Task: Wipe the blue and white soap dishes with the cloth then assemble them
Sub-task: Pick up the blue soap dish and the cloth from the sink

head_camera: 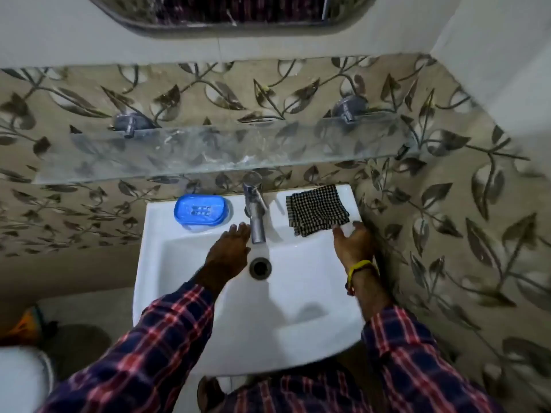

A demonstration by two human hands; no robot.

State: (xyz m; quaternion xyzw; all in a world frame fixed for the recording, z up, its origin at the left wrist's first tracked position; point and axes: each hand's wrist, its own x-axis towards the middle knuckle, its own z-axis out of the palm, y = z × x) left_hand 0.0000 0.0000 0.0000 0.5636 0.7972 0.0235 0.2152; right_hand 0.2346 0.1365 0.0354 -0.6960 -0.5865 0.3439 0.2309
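A blue soap dish (200, 209) with a slotted top sits on a pale lower part on the sink's back left ledge. A folded black-and-white checked cloth (317, 209) lies on the back right ledge. My left hand (229, 250) reaches over the basin with straight fingers, just left of the tap and short of the dish. My right hand (353, 242) hovers at the sink's right rim, fingers relaxed, its fingertips at the cloth's near edge. Neither hand holds anything.
A steel tap (255, 210) stands between dish and cloth, above the drain (260, 268) of the white sink (298, 323). A glass shelf (208, 156) juts out over the sink's back. A leaf-patterned wall closes in on the right. A white rounded object (21, 380) sits low left.
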